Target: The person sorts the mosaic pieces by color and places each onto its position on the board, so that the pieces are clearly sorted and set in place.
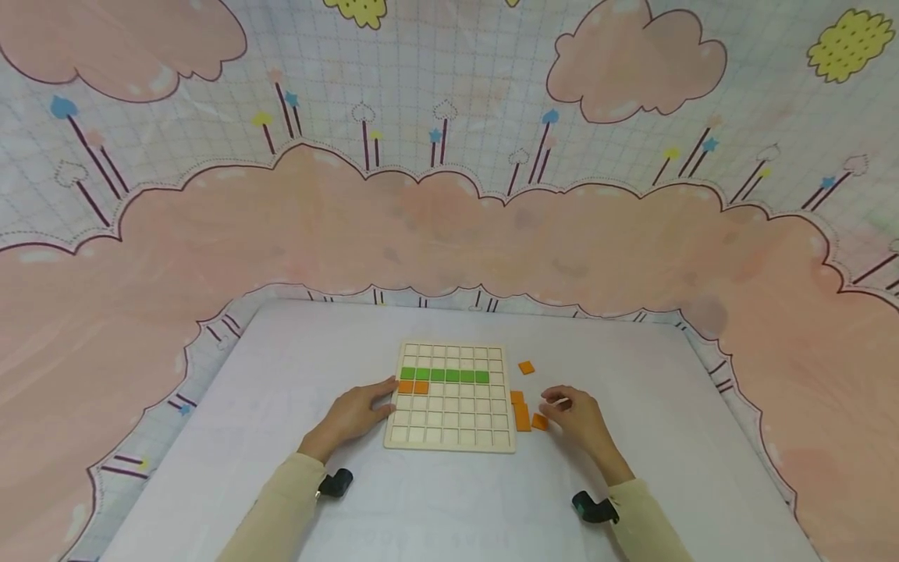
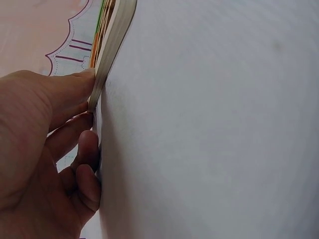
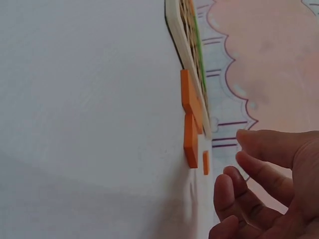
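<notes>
A pale wooden grid board [image 1: 449, 437] lies on the table, with a row of green square tiles [image 1: 437, 375] set in its cells. Just below the left end of that row are two orange tiles [image 1: 413, 387]. My left hand [image 1: 354, 410] touches the board's left edge with thumb and fingertips; the left wrist view shows the thumb against the board edge [image 2: 112, 50]. My right hand [image 1: 579, 417], fingers loosely bent, hovers beside a loose orange tile [image 1: 539, 421]. Nothing shows between its fingers in the right wrist view.
Overlapping orange pieces [image 1: 522, 417] lie against the board's right edge. Another orange tile [image 1: 527, 367] sits farther back. A white cloth covers the table [image 1: 295, 359], and a patterned curtain [image 1: 449, 234] stands behind it. Both wrists carry small black cameras [image 1: 593, 509].
</notes>
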The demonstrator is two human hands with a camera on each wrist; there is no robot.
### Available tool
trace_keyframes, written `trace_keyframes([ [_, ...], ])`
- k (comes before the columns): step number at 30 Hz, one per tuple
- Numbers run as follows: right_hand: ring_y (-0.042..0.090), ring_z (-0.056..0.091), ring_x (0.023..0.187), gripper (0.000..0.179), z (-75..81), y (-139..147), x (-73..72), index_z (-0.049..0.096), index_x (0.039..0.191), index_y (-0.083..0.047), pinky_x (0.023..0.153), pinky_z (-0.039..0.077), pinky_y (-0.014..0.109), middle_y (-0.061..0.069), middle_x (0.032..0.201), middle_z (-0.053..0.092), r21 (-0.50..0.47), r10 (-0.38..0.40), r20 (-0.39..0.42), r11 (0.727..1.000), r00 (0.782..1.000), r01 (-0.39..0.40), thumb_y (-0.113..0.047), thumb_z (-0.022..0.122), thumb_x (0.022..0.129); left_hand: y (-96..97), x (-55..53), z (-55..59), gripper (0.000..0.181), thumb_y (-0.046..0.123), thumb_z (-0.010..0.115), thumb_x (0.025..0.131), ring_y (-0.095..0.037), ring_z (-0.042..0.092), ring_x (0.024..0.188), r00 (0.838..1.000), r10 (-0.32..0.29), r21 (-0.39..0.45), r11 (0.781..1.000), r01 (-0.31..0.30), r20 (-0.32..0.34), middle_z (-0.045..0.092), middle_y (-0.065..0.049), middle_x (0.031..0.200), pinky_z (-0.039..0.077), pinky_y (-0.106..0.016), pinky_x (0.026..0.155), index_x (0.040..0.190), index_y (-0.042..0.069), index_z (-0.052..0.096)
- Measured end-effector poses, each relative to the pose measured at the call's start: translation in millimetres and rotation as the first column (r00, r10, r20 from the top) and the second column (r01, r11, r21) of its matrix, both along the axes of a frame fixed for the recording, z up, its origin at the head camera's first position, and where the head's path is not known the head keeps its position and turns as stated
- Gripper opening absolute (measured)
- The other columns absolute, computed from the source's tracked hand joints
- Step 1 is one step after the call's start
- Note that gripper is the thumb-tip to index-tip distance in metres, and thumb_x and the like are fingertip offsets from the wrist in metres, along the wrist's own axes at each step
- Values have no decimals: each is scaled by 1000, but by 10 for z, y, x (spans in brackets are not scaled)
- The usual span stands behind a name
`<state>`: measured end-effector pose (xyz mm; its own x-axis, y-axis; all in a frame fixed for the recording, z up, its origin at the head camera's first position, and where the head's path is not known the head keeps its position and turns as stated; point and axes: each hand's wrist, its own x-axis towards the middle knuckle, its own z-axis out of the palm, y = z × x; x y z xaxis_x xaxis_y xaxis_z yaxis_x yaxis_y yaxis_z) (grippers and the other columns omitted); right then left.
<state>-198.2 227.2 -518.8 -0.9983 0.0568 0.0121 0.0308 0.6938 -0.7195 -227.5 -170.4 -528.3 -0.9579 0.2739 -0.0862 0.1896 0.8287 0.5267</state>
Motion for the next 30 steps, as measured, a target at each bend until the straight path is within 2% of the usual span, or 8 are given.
trace_keyframes([
  [9, 19, 61, 87, 25, -36, 41, 48, 71, 108, -7, 74, 51, 29, 6, 100, 71, 48, 3, 104, 999, 995, -8, -14, 75, 84, -6, 0, -38, 53, 30, 64, 95, -34, 45, 140, 1000, -4, -4, 1000, 4, 1, 45, 3, 153, 38, -56, 113, 145, 19, 50],
  [14, 19, 59, 85, 25, -46, 30, 29, 72, 107, -7, 72, 49, 27, 6, 98, 71, 55, 5, 115, 998, 993, -12, -13, 76, 83, -6, -7, -31, 53, 29, 65, 95, -34, 45, 139, 1000, -2, -7, 1000, 2, -13, 45, 2, 153, 38, -56, 113, 145, 19, 50],
  [18, 18, 56, 85, 23, -72, 21, 33, 73, 106, -9, 72, 46, 27, 5, 98, 71, 70, 3, 128, 997, 992, -13, -14, 76, 83, -1, -8, -20, 53, 29, 64, 95, -34, 44, 140, 1000, 5, -2, 1000, -5, 2, 45, 2, 153, 38, -57, 113, 145, 19, 50],
  [26, 19, 54, 85, 14, -93, 7, 51, 74, 96, -9, 70, 44, 27, 6, 95, 68, 81, 0, 117, 997, 993, -10, -13, 77, 83, -2, -3, -28, 53, 28, 65, 95, -33, 45, 140, 1000, 2, -9, 1000, -2, -11, 45, 3, 153, 39, -55, 113, 144, 19, 51],
  [30, 19, 54, 85, 15, -89, -1, 51, 74, 97, -8, 70, 44, 27, 7, 96, 67, 83, 3, 114, 996, 994, -13, -13, 77, 82, -5, -10, -36, 53, 28, 65, 94, -33, 45, 140, 1000, 3, -6, 1000, -3, -12, 46, 3, 153, 39, -55, 113, 144, 19, 51],
])
